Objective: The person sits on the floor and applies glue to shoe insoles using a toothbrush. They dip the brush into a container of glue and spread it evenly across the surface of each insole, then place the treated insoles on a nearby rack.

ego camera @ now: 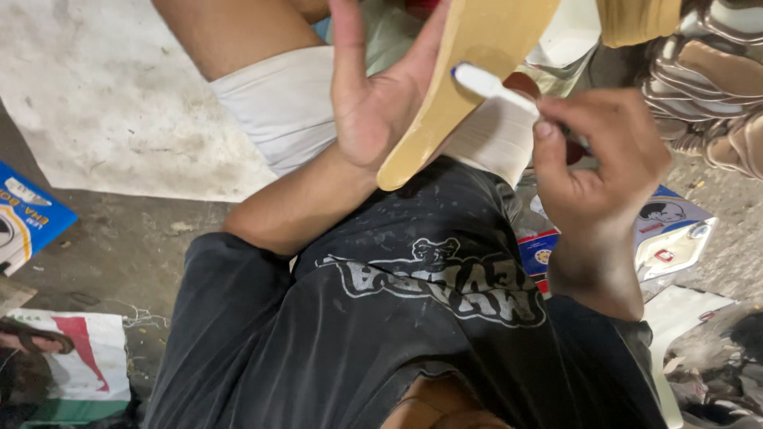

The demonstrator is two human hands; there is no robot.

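My left hand holds a tan shoe sole upright by its edge, palm toward me, fingers stretched up along it. My right hand grips a white brush-like stick whose blue-edged tip touches the sole's tan face. The sole's upper end runs out of the top of the head view. Both hands work above my lap, over my black printed shirt and white shorts.
A stack of brown sandals lies at the upper right. Printed packets and papers litter the floor at the right. A blue box and a printed sheet sit at the left on the grey concrete floor.
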